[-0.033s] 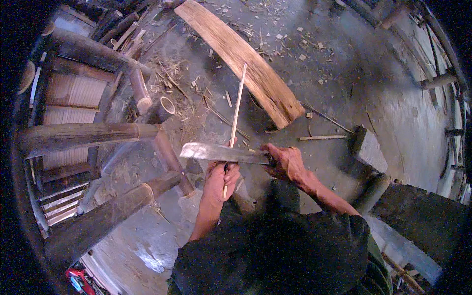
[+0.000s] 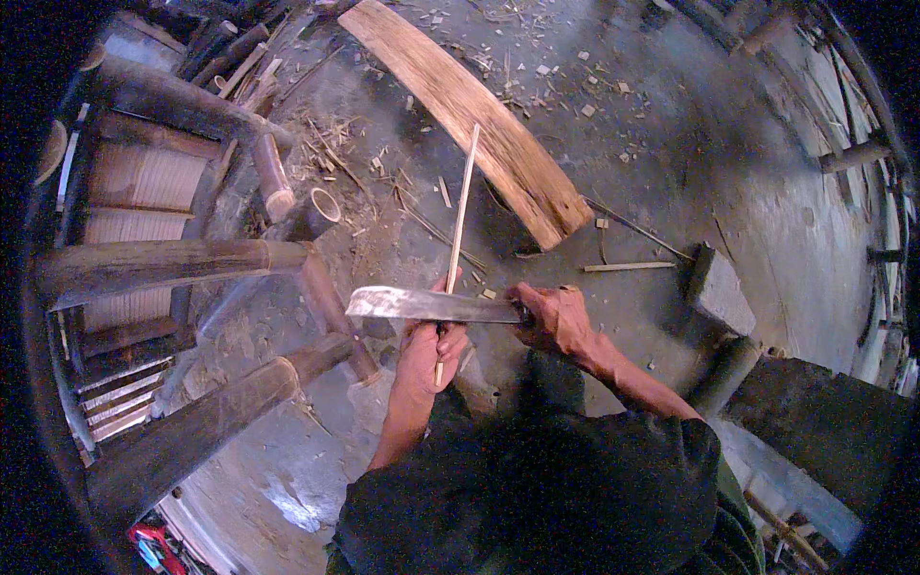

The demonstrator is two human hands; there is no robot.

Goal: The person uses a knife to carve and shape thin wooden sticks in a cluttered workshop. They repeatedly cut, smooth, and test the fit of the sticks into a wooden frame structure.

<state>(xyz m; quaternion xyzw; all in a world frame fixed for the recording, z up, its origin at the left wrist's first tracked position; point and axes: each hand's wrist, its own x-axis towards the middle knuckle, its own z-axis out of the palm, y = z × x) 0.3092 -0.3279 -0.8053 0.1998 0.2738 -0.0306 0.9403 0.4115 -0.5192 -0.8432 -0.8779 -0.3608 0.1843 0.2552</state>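
Note:
In front of my body, my left hand point(image 2: 422, 359) is closed around the lower part of a thin pale wooden stick point(image 2: 464, 211). The stick points away from me, its far end showing against a broad plank. A short tail of it sticks out below my fingers. My right hand point(image 2: 556, 318) grips the handle of a machete point(image 2: 412, 305), most of that handle hidden by the fingers. The wide grey blade lies crosswise over the stick, just above my left fingers, its blunt tip to the left. Whether the edge bites into the wood, I cannot tell.
A long brown plank point(image 2: 479, 115) slants across the floor ahead. Wood chips and shavings litter the ground around it. Thick bamboo framing point(image 2: 163, 268) stands at left. On the right are a grey block point(image 2: 721, 292), a bamboo piece point(image 2: 725, 376) and a dark board point(image 2: 815, 431).
The machete has turned slightly, with its tip a little lower and farther left. My left hand and the stick look almost unmoved.

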